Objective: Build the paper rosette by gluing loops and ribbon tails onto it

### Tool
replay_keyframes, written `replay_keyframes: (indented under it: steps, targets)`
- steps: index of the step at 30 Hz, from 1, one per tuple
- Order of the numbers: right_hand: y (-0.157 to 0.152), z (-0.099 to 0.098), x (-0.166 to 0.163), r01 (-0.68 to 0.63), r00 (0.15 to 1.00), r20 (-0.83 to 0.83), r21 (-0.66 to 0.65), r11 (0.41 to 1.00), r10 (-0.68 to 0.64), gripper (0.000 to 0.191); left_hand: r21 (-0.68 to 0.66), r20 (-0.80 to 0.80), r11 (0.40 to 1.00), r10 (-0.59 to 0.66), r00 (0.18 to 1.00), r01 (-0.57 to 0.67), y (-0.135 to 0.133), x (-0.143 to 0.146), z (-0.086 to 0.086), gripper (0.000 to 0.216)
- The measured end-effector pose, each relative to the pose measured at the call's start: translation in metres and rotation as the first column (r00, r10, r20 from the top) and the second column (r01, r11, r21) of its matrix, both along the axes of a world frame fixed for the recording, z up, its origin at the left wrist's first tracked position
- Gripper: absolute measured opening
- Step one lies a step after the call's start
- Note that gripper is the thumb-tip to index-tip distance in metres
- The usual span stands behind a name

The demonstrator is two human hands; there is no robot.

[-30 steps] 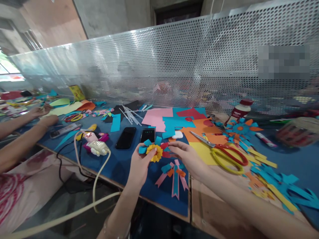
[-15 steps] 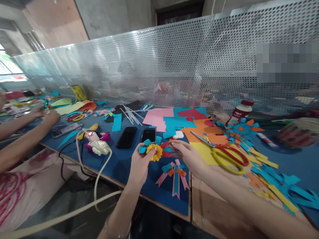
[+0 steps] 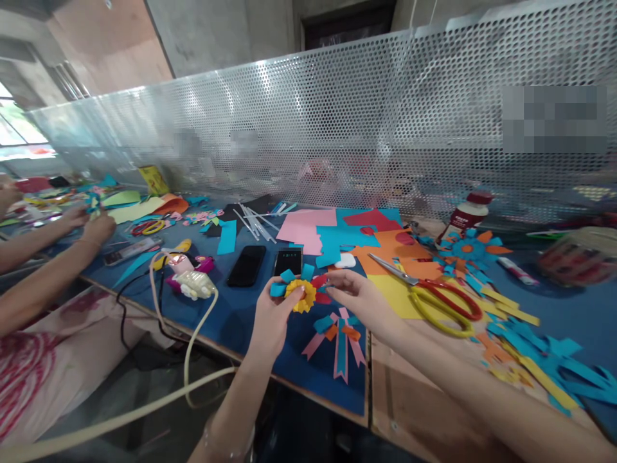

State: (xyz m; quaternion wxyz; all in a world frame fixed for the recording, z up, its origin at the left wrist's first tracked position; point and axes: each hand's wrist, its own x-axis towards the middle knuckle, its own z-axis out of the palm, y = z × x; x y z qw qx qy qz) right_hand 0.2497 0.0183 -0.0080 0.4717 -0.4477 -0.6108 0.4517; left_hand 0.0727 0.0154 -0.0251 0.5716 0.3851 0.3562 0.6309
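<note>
Head view. Left hand (image 3: 272, 315) clamped on a paper flower (image 3: 303, 298), thumb pressed over its ruffled yellow centre. Flower held above the blue tabletop (image 3: 289, 360), in front of the phones; blue paper loops stand along its upper left, red petals (image 3: 318, 289) on its right. Right hand (image 3: 357, 296) at the red petals, fingers bent, tips close in; cannot tell whether they pinch a petal or only touch it.

Just below the hands, near the table's front edge: a ribbon piece (image 3: 341, 347) lying flat, pink and blue tails with notched ends, orange and blue bits at the top.

Behind the flower: black phone (image 3: 247, 265) to the left, second phone (image 3: 288, 259) with lit digits, partly covered by the blue loops. Small white case (image 3: 345, 260) beyond the right hand.

Right of the hands: scissors (image 3: 419, 292), red and yellow handles, blades over yellow and orange sheets. Farther right, blue-and-orange flower (image 3: 470, 247) in front of a bottle (image 3: 465, 218).

Left side: pale plug block (image 3: 193, 285) with cable; beyond it, another person's hands (image 3: 99, 226) at small paper work, details too small to tell. Perforated metal screen (image 3: 289, 141) along the back.
</note>
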Motion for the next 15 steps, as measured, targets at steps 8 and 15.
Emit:
replay_keyframes:
  steps: [8,15]
  targets:
    - [0.002,-0.001,0.004,-0.028,0.998,0.064,0.025,0.999,0.027,0.026,0.015,-0.015,1.000,-0.021,1.000,0.022,0.000,0.000,-0.001,0.032]
    - [-0.006,0.020,0.002,0.043,0.999,0.019,-0.087,0.995,-0.042,0.027,-0.001,0.020,1.000,0.001,1.000,-0.001,-0.001,0.000,0.003,0.029]
